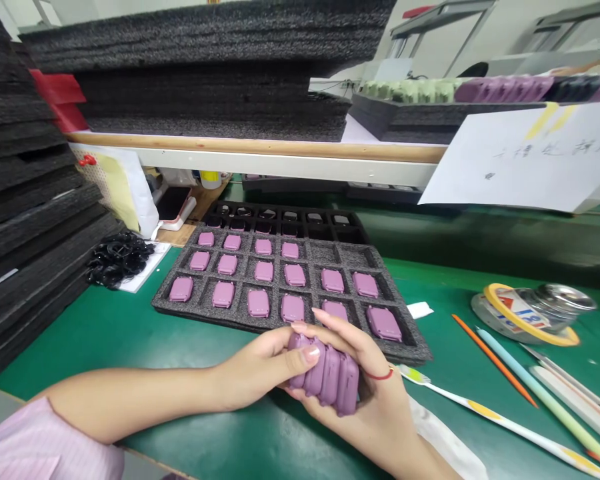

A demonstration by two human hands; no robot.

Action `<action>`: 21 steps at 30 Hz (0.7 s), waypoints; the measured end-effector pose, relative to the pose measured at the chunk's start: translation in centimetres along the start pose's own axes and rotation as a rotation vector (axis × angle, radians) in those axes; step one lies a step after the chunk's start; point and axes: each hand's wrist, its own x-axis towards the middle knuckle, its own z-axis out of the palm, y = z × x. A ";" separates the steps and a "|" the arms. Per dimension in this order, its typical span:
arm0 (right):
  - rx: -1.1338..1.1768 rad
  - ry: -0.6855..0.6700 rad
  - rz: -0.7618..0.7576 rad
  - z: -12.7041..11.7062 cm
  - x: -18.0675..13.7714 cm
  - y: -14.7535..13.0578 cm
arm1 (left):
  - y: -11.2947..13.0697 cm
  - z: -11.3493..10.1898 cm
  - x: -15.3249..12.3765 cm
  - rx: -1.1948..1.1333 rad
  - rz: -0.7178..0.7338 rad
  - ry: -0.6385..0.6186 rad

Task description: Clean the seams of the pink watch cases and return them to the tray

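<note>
Several purple watch cases, stacked face to face in a row, are held between my two hands above the front edge of the foam tray. My left hand is closed on the row's left end, its thumb pressed across the top. From below and the right, my right hand cradles the same row, with fingers curved over its far side. Just beyond lies the dark grey foam tray, whose compartments hold more purple watch cases, lying flat. Dark pieces sit in its shaded far rows.
On the right are a toothbrush, an orange stick, a blue-green pen and a glass bottle. Black foam sheets rise at left, beside black rings. A shelf overhangs the tray's back.
</note>
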 end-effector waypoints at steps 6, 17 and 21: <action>0.063 -0.003 0.049 0.1 -0.3 0.4 | -0.2 -0.1 -0.2 -0.093 0.019 -0.064; 0.103 -0.003 0.092 0.0 -0.5 0.4 | 0.3 -0.2 0.1 -0.150 0.038 -0.177; 0.100 -0.011 0.094 0.0 -0.6 0.5 | 0.1 -0.3 0.1 -0.125 0.011 -0.153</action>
